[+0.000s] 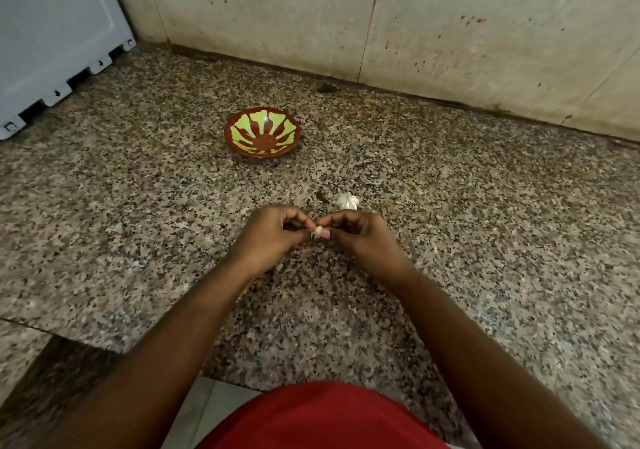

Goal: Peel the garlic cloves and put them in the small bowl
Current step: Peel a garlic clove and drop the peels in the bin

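Head view, near to far. Nearest, red cloth (322, 417) at the bottom edge, two bare forearms reaching forward over the speckled granite desk (138, 241). Next, left hand (273, 237) and right hand (360, 237) meeting at the middle, fingers of both curled in, thumb and fingertips pinching one small pale garlic clove (319, 232) from either side. Clove held just above the desk, between the two hands, long axis lying roughly left to right, one end toward each hand; neither hand clearly nearer. Papery skin apparently partly on; too small to tell how much is off. Peeling step in hand, by the look of it.

Just beyond the right hand, white garlic bulb (347, 201) resting on the desk, a small dark scrap (322, 196) beside it to the left. Farther on, straight ahead and slightly left of the hands, small round brown bowl with yellow-green petal pattern (262, 132), well apart from the clove, seemingly holding nothing yet. Drop-off likely a forward reach, a little leftward, so somewhat easier for the left hand. Farthest, stained pale wall (450, 33) behind, grey-blue plastic panel (52, 33) at far left.
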